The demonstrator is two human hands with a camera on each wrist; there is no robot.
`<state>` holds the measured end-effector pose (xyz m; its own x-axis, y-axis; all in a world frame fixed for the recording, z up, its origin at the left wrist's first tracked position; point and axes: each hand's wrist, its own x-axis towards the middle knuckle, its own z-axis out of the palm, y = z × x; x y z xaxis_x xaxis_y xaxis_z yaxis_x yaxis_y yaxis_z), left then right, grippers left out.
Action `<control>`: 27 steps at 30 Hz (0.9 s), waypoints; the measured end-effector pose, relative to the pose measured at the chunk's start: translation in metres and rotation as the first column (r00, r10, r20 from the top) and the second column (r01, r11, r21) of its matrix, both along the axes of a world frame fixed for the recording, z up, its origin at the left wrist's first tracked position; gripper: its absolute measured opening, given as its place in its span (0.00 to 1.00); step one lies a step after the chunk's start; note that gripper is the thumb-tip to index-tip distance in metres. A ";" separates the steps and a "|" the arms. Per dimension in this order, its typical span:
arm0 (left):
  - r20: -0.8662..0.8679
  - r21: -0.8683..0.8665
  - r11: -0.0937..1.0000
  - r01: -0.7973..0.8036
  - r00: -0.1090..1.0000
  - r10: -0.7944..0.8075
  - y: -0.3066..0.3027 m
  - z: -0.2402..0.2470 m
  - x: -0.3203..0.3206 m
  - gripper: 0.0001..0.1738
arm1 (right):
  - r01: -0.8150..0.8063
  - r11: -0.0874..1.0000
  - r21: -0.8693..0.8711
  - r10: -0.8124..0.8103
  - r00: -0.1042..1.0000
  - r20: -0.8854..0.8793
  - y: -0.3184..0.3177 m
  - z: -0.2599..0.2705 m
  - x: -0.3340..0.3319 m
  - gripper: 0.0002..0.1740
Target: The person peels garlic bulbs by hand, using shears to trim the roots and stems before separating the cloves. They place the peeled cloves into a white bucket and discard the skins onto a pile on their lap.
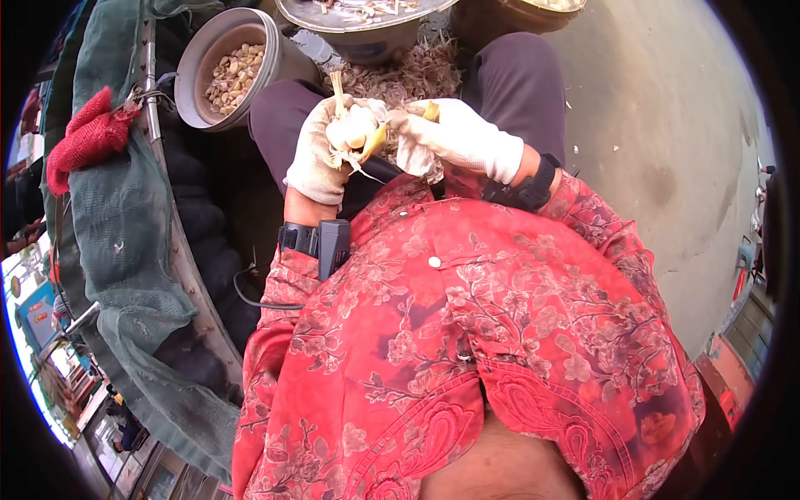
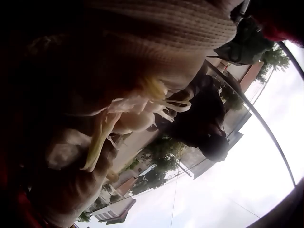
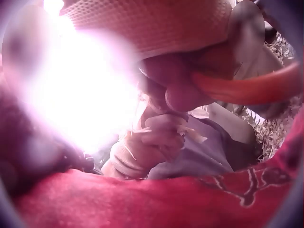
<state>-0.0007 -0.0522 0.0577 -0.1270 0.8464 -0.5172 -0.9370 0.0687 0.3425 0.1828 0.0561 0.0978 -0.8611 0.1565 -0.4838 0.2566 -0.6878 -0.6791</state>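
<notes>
Both hands wear pale gloves. The left hand (image 1: pixel 317 158) grips a whitish garlic bulb (image 1: pixel 354 129) with its stalk pointing up and stringy roots below. Close to the bulb's right side, the right hand (image 1: pixel 467 137) has its fingers curled at a yellowish strip of garlic skin (image 1: pixel 375 142). A small yellowish piece (image 1: pixel 432 111) shows at the right hand; what it is I cannot tell. In the left wrist view, the cloves (image 2: pixel 137 122) show between the dark left hand (image 2: pixel 161 42) and the right hand (image 2: pixel 71 190). Glare covers part of the right wrist view.
A bucket of peeled cloves (image 1: pixel 236 79) stands at the upper left. A round metal tray (image 1: pixel 367 17) with scraps is beyond the knees, above a heap of husks (image 1: pixel 417 71). Green netting (image 1: pixel 125 225) and a red mesh bag (image 1: pixel 92 137) line the left side.
</notes>
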 end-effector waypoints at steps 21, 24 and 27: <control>-0.207 -0.076 0.958 0.278 0.935 -0.288 -0.005 0.023 0.020 0.11 | -0.160 0.973 0.165 0.141 0.983 0.121 -0.008 0.012 0.004 0.13; -0.423 -0.134 0.950 0.283 0.850 -0.313 -0.005 0.024 0.025 0.18 | -0.149 0.989 0.007 0.149 0.989 0.005 -0.005 0.010 0.008 0.15; -0.227 -0.084 0.975 0.205 0.949 -0.219 0.009 0.042 0.029 0.33 | -0.117 0.988 -0.097 0.117 0.993 -0.004 -0.003 0.008 0.005 0.17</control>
